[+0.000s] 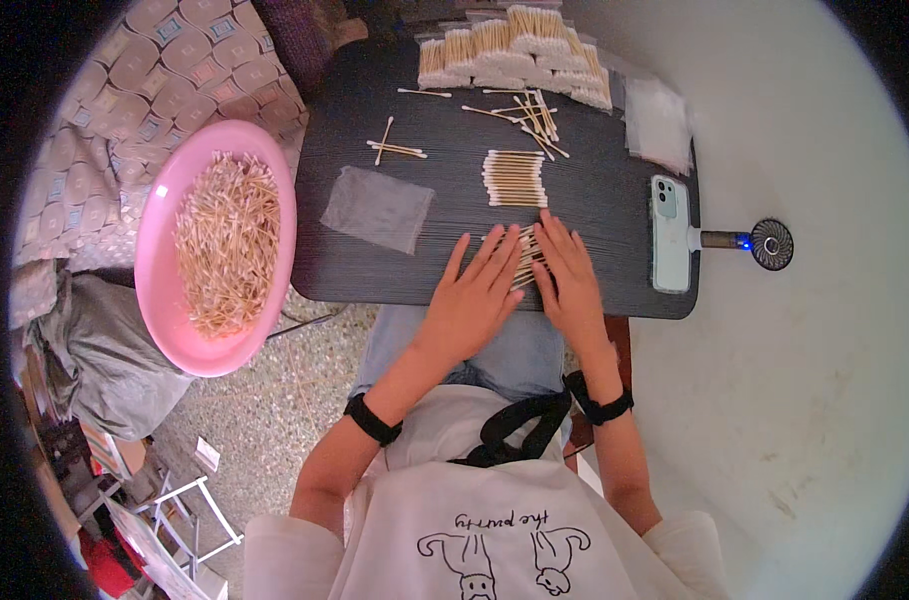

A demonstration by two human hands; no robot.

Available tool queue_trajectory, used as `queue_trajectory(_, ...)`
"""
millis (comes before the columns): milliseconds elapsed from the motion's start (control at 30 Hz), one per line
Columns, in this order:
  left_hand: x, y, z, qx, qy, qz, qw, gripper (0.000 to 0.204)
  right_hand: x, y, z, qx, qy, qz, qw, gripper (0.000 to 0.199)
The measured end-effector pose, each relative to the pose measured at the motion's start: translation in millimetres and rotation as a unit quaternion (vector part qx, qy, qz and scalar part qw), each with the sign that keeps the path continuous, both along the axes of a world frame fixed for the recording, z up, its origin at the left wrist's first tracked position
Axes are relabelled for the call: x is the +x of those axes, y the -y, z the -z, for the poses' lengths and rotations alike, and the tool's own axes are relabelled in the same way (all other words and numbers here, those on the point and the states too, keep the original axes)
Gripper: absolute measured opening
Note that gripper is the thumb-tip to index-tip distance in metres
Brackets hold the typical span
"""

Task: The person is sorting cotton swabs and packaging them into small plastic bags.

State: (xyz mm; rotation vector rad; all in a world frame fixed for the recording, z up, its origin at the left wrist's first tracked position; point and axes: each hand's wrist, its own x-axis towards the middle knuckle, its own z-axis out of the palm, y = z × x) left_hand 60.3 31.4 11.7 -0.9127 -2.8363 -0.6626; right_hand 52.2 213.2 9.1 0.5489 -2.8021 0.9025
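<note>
At the table's near edge, a small batch of wooden-stick cotton swabs [527,262] lies between my two hands. My left hand [471,287] rests flat over its left side with fingers stretched out. From the other side, my right hand [570,272] touches the batch, its fingers extended and slightly spread. Parts of these swabs are hidden under the fingers. Just beyond them sits a neat block of swabs [515,180], laid side by side. Farther back is a loose scatter of swabs [540,122]. A flat clear plastic bag [378,210] lies left of my left hand.
Filled swab bags [514,52] are piled at the table's far edge, with clear bags [659,125] at far right. A phone [671,235] lies by the right edge; a small fan [771,244] juts beyond it. A pink basin [152,262] of swabs stands left. Crossed swabs [395,149] lie far left.
</note>
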Motion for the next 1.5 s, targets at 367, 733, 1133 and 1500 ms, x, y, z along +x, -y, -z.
queue_trajectory(367, -1.9, 0.8, 9.0, 0.033, 0.018, -0.033, 0.999, 0.057, 10.6, 15.9, 6.1, 0.074, -0.022, 0.055, 0.995, 0.05)
queue_trajectory(733, 1.4, 24.2, 7.2, 0.027, 0.005, -0.035, 0.999, 0.048, 14.1, 17.9, 4.7, 0.081, -0.041, 0.074, 0.993, 0.047)
queue_trajectory(1133, -9.0, 20.0, 2.5, 0.007, 0.001, -0.044, 0.999, 0.049, 11.5, 18.3, 7.5, 0.056, -0.033, 0.079, 0.995, 0.042)
queue_trajectory(1500, -12.9, 13.1, 8.9, -0.013, -0.02, -0.075, 0.997, 0.054, 9.0, 23.9, 3.5, 0.041, -0.012, 0.084, 0.996, 0.041)
